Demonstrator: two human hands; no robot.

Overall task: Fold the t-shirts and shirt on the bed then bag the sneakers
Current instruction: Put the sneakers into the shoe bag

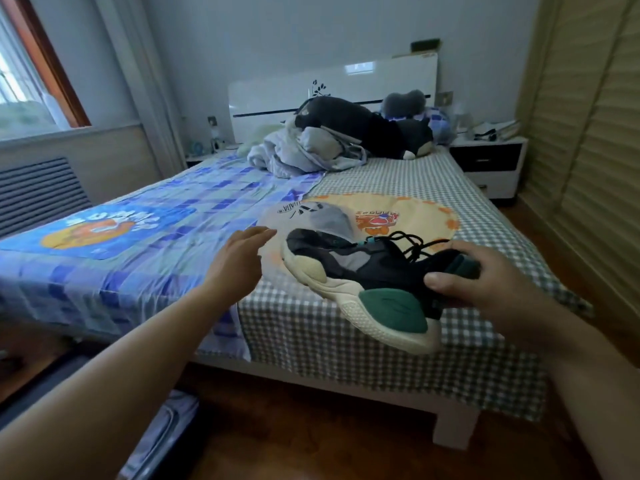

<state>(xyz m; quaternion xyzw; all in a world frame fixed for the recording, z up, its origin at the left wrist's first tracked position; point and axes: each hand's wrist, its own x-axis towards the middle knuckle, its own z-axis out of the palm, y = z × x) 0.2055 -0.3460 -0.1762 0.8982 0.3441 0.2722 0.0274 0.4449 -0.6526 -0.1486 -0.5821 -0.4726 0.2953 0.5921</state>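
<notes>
The right hand (485,275) grips a sneaker (363,282) by its heel; the left hand (239,258), open, reaches for the bag (311,216) (thin plastic), which could collapse shut one-handed.

Pale walls (277,36), wood floor (311,445), window (20,81), louvred wardrobe (588,133)

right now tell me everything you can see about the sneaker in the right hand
The sneaker is a chunky black and grey trainer with a thick cream sole, a dark green patch at the heel and loose black laces. The right hand grips it at the collar end, thumb on its side, and holds it tilted above the foot of the checked bed, toe pointing left towards the translucent printed bag. A second shoe seems to be inside that bag. The left hand is not touching it.
</notes>
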